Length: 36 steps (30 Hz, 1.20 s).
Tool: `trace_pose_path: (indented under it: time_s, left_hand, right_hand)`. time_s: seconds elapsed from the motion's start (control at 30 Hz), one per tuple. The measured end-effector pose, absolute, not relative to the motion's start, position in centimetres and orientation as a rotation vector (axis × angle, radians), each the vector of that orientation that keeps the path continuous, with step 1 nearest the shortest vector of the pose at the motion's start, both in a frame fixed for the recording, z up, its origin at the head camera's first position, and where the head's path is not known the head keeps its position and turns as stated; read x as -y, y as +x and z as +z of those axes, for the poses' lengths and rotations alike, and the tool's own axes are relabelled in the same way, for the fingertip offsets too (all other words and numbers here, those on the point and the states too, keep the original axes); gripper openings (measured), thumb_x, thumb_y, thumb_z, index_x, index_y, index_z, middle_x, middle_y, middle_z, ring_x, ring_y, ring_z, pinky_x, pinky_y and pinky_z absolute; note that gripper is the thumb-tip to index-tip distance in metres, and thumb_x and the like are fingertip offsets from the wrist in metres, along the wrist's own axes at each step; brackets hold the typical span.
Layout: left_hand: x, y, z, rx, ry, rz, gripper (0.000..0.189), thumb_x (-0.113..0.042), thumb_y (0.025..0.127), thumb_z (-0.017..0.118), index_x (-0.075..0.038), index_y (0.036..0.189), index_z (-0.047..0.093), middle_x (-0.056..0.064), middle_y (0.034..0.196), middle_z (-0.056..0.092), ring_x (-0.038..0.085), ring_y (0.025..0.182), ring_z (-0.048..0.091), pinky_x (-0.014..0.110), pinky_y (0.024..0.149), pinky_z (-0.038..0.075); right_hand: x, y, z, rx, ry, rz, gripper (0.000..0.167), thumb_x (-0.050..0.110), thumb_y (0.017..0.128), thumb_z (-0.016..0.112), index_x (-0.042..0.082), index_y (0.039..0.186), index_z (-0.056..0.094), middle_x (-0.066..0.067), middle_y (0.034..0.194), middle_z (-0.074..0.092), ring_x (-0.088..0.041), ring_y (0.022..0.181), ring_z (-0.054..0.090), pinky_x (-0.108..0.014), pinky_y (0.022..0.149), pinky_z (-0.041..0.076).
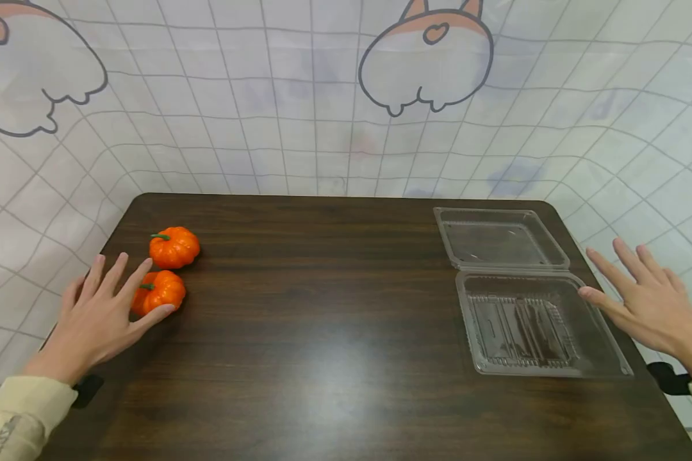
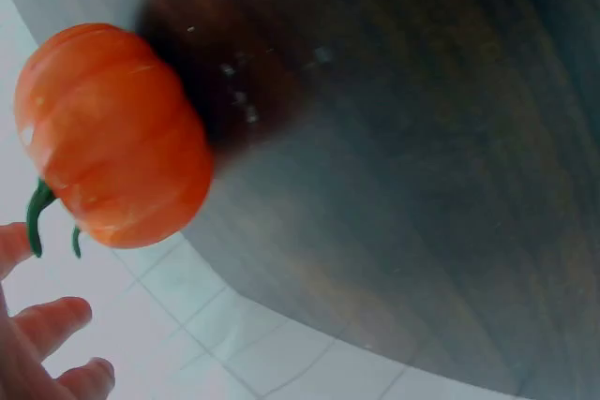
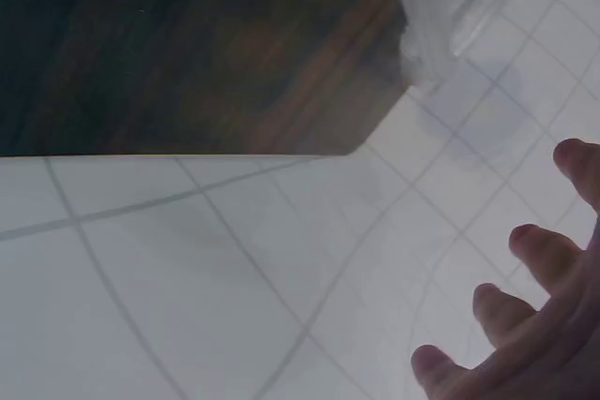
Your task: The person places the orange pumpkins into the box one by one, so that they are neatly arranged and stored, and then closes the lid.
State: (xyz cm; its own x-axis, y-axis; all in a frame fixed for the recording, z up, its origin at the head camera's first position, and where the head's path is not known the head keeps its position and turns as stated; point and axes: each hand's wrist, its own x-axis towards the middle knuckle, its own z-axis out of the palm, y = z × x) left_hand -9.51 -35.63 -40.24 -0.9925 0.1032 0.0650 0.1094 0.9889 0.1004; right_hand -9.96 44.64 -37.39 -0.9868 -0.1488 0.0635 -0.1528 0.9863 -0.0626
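Near left hand [image 1: 98,315], pumpkins [image 1: 175,248]; right hand [image 1: 648,304], container [image 1: 513,271].

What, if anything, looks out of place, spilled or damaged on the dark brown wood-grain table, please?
Nothing stands out. The farther ribbed orange pumpkin and the matching nearer pumpkin show no damage, the clear plastic hinged box lies open without visible cracks, and no obvious spill shows on the table.

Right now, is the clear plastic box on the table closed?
No, its lid is folded open beyond the base, leaving the base uncovered.
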Motion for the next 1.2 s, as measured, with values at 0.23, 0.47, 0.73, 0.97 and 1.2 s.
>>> trace_pose_path:
  time_s: [0.23, 0.47, 0.73, 0.97, 1.2]
  left_hand:
    - [35.6, -9.3, -41.6, 3.001, -0.163, -0.268, 0.091, -0.063, 0.094, 0.065, -0.012, 0.161, 0.032, 0.033, 0.159, 0.037, 0.059, 0.142, 0.032, 0.077, 0.098, 0.03]
    - [35.8, -9.2, -42.7, 2.956, -0.156, -0.457, 0.083, -0.047, 0.094, 0.072, 0.0, 0.153, 0.038, 0.039, 0.142, 0.044, 0.062, 0.117, 0.046, 0.077, 0.089, 0.04]
    - [35.7, -9.3, -43.3, 2.943, -0.073, -0.634, 0.086, -0.042, 0.095, 0.074, 0.003, 0.155, 0.032, 0.04, 0.139, 0.041, 0.056, 0.111, 0.05, 0.073, 0.087, 0.044]
    - [36.0, -9.4, -43.7, 2.871, -0.034, -0.75, 0.092, -0.036, 0.09, 0.081, 0.01, 0.153, 0.033, 0.039, 0.139, 0.046, 0.048, 0.106, 0.052, 0.027, 0.078, 0.044]
    - [36.1, -9.3, -43.9, 2.87, 0.062, -0.829, 0.093, -0.039, 0.089, 0.081, 0.008, 0.154, 0.033, 0.039, 0.144, 0.044, 0.052, 0.12, 0.05, 0.019, 0.076, 0.038]
  right_hand:
    - [-44.9, -9.6, -38.5, 3.037, 0.205, 0.12, 0.083, 0.05, 0.105, 0.054, 0.011, 0.167, 0.014, -0.034, 0.167, 0.017, -0.068, 0.14, 0.027, -0.086, 0.098, 0.025]
    - [-44.9, -9.3, -39.1, 3.108, 0.16, 0.291, 0.081, 0.043, 0.106, 0.055, -0.003, 0.162, 0.02, -0.045, 0.14, 0.042, -0.063, 0.113, 0.051, -0.073, 0.085, 0.045]
    - [-45.6, -8.8, -39.4, 3.157, 0.138, 0.585, 0.06, 0.032, 0.11, 0.049, -0.009, 0.152, 0.041, -0.029, 0.113, 0.071, -0.018, 0.083, 0.07, -0.035, 0.062, 0.053]
    - [-46.4, -8.3, -39.8, 3.169, 0.014, 0.881, 0.06, 0.034, 0.111, 0.048, -0.009, 0.153, 0.04, 0.01, 0.094, 0.073, 0.007, 0.075, 0.062, -0.015, 0.062, 0.046]
    - [-47.0, -7.9, -40.5, 3.061, -0.048, 1.196, 0.052, 0.024, 0.107, 0.058, -0.002, 0.151, 0.047, 0.036, 0.099, 0.065, -0.008, 0.074, 0.068, -0.019, 0.064, 0.052]
